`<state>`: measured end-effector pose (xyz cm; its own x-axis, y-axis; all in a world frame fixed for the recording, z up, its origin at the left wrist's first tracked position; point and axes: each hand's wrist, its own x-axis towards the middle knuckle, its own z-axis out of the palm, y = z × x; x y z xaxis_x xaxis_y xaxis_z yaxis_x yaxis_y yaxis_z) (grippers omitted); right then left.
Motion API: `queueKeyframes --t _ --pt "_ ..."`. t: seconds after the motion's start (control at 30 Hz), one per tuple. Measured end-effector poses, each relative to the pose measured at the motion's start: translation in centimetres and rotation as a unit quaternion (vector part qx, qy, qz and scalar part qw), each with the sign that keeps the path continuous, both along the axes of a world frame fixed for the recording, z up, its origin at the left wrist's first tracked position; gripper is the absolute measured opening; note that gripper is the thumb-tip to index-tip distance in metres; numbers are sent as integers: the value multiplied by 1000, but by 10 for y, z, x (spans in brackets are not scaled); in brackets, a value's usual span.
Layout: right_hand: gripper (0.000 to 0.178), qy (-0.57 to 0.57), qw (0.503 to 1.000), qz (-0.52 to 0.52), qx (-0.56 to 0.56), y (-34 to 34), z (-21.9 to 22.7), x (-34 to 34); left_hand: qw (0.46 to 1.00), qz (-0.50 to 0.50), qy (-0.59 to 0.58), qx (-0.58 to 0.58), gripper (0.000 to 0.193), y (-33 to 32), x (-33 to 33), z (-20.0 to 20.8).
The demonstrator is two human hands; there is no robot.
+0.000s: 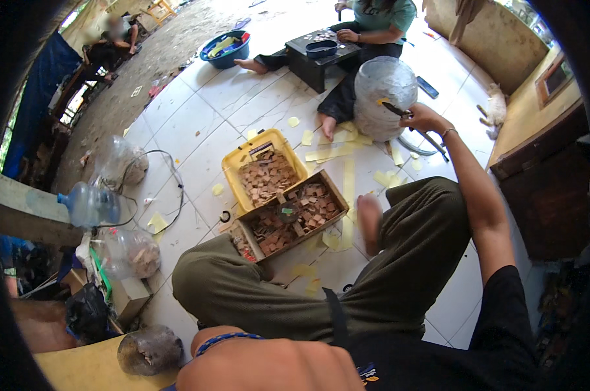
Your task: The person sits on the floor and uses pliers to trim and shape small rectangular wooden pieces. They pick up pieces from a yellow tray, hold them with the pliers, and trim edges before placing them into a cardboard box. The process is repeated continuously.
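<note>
right hand (425,118) is stretched out to the big clear plastic bag (385,98) standing on the tiled floor (197,111) ahead, fingers curled around a dark slim tool (412,124), tip against the bag's side. left hand isn't visible, only the forearm at the lower edge, so its fingers: cannot tell. yellow tub (233,166) and cardboard box (337,189), both full of small brown pieces, sit just beyond the crossed legs, touching each other. looks like the bag-handling step; next move likely needs a firmer hold on the bag, since it's round and could roll.
</note>
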<state>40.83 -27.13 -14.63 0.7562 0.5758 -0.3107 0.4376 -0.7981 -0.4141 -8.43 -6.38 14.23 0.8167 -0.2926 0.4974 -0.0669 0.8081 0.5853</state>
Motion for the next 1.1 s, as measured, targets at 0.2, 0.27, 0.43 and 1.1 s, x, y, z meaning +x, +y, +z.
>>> queueKeyframes --t 0.2,0.27,0.43,1.1 --pt "37 22 999 -17 -38 -6 18 -13 1000 -9 9 7 34 -2 2 1" --pt "37 22 999 -22 -28 -6 26 -20 1000 -7 12 15 33 -2 3 1" --pt "39 13 997 -40 -71 -9 38 -29 1000 -14 11 19 33 -3 5 2" --pt "36 40 997 -35 -55 -9 39 -31 999 -20 18 28 32 4 8 1"
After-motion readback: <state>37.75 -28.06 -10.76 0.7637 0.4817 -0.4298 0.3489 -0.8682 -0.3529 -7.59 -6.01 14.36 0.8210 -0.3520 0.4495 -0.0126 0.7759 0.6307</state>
